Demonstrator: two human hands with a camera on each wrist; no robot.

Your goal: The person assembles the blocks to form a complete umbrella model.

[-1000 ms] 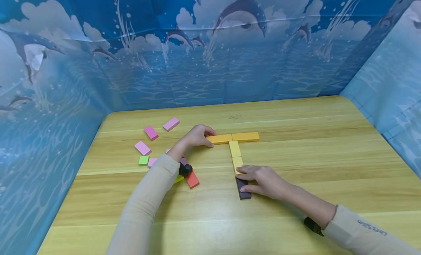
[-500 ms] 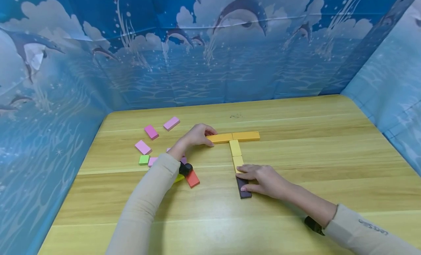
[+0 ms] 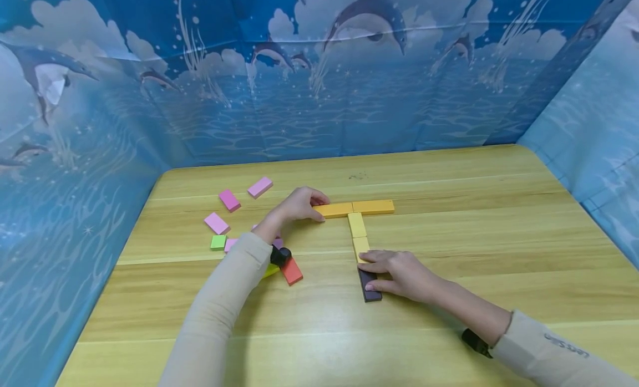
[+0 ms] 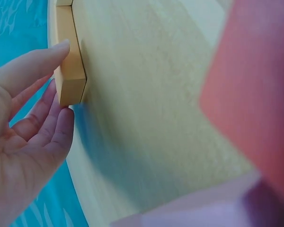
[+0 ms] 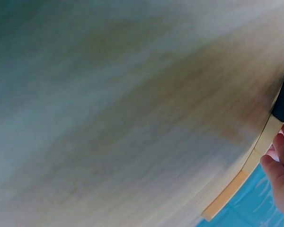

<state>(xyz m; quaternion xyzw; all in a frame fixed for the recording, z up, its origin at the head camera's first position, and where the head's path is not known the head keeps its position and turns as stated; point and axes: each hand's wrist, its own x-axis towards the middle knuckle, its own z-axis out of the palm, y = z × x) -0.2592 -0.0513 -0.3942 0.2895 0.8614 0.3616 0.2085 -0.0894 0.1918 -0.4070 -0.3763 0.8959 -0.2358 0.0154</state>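
My left hand (image 3: 298,205) pinches the left end of an orange block (image 3: 334,210), thumb on the near side and fingers on the far side. A second orange block (image 3: 373,207) continues it to the right, end to end. From their joint two pale yellow blocks (image 3: 356,225) run toward me in a column, with a black block (image 3: 366,278) at its near end. My right hand (image 3: 403,275) rests on this column, fingertips at the lower yellow block and thumb on the black one. Part of the right hand (image 5: 281,177) shows at the right wrist view's edge.
Several pink blocks (image 3: 217,223), a green block (image 3: 218,243) and a red block (image 3: 292,271) lie on the wooden table (image 3: 474,209) at the left, some under my left forearm. A dolphin-print curtain (image 3: 319,115) stands behind the table and along its sides.
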